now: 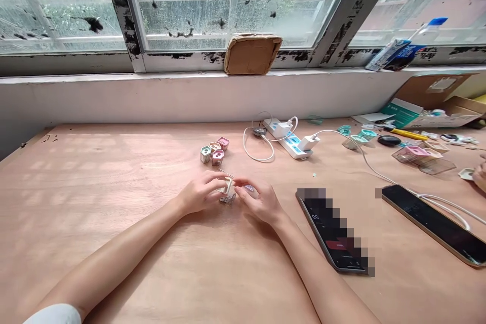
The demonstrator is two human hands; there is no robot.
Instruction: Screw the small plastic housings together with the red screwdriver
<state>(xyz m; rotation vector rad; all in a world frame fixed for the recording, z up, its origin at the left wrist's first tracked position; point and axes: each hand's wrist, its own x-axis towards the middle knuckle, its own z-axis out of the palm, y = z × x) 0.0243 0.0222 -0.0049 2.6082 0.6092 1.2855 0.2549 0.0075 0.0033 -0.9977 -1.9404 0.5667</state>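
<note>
My left hand (pixel 201 192) grips a small cream cube-shaped piece (pixel 227 186) above a little transparent plastic case (pixel 228 198) on the plywood table (pixel 114 172). My right hand (pixel 260 205) comes in from the other side, fingers closed on a small lilac piece (pixel 249 188). The two hands nearly meet around the case. A thin metal pin (pixel 226 172) lies just beyond my left fingertips. Further back stand several pastel cube pieces (pixel 212 153) in a tight cluster, apart from both hands.
A white power strip (pixel 290 139) with chargers and cables lies beyond my right hand. Two phones (pixel 334 230) (pixel 433 220) lie to the right. Teal parts, transparent cases (pixel 417 157) and a cardboard box (pixel 436 109) crowd the far right, where another person's hand (pixel 480 174) enters.
</note>
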